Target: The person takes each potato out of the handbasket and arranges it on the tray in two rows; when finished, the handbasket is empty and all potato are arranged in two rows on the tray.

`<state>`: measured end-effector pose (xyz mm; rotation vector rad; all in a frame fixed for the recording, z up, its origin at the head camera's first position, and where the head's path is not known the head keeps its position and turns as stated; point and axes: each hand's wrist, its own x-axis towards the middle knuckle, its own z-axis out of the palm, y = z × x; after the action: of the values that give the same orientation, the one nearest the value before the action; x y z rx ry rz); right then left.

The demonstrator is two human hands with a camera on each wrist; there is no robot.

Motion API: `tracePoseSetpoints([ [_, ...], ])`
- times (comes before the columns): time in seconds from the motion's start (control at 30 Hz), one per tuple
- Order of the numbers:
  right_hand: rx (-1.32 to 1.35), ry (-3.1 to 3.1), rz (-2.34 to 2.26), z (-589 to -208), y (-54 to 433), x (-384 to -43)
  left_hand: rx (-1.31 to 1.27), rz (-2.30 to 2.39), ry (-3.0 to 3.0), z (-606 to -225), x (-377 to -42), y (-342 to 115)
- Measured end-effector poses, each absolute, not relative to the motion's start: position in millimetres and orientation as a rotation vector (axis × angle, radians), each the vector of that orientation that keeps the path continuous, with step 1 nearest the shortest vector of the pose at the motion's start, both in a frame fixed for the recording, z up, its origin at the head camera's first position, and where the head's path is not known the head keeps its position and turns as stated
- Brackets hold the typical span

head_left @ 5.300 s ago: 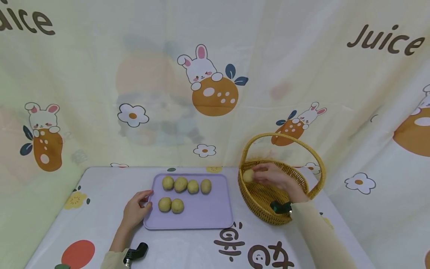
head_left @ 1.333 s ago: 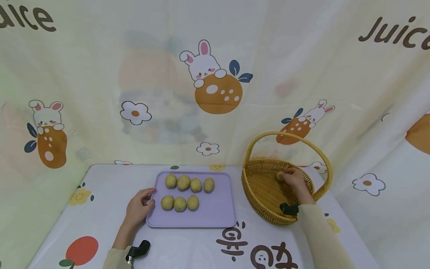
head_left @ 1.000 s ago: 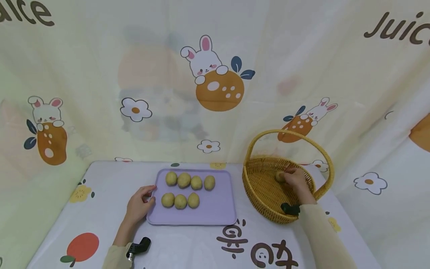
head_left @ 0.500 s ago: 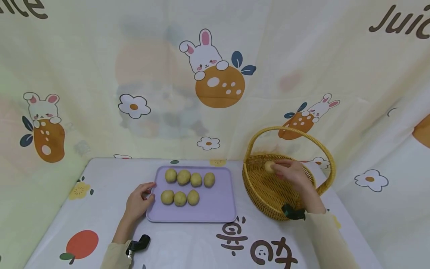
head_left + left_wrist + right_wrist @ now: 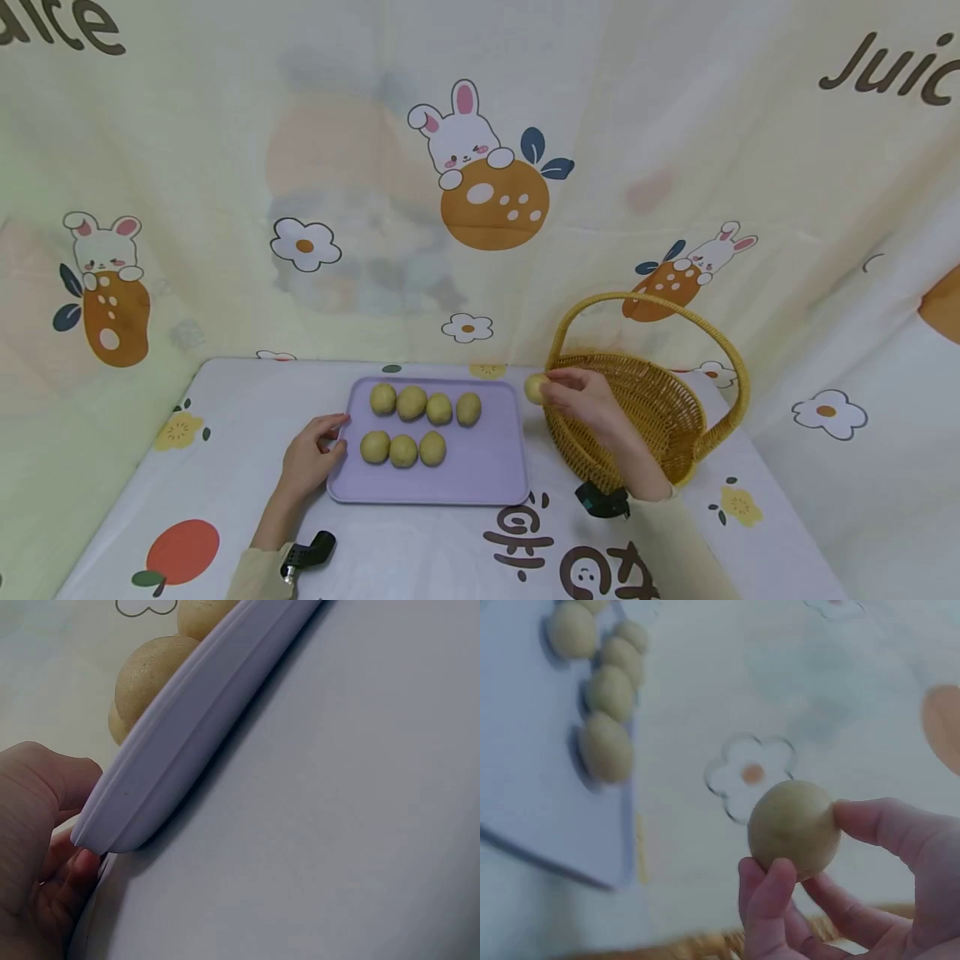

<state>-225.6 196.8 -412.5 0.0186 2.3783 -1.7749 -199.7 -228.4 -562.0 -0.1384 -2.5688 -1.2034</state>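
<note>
Seven-like rows aside, several small yellow potatoes (image 5: 411, 403) lie in two rows on a lilac tray (image 5: 480, 475). My left hand (image 5: 306, 460) holds the tray's left edge, its thumb and index finger at the rim. In the left wrist view the thumb (image 5: 75, 780) meets the tray's end, with other fingers lower down, partly hidden. My right hand (image 5: 588, 402) pinches one potato (image 5: 536, 389) between thumb and fingertips, in the air over the left rim of the wicker basket (image 5: 652, 408). The right wrist view shows that held potato (image 5: 795, 829) up close.
The basket's tall arched handle (image 5: 645, 297) rises on the right. A printed cloth (image 5: 420, 550) covers the table, and a printed curtain (image 5: 360, 167) hangs behind it. A small black device (image 5: 309, 557) sits on the left wrist, another black device (image 5: 602, 500) on the right.
Since 5.3 seconds ago the front row has gained a third potato. My right hand has taken another potato from the basket and moved left with it. My left hand stays at the tray.
</note>
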Motion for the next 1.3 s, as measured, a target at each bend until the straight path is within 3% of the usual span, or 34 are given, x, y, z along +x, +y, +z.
tracePoseSetpoints([
  [0.3,-0.148,2.489,-1.703,-461,132,-222,-0.160,-1.233,-2.528,-561,-202,-225],
  [0.6,-0.275,2.542,-1.583,-501,105,-214,-0.158,-1.239,-2.520,-561,-205,-224],
  [1.3,-0.277,2.511,-1.564,-505,105,-210,-0.145,-1.245,-2.497,-571,-198,-227],
])
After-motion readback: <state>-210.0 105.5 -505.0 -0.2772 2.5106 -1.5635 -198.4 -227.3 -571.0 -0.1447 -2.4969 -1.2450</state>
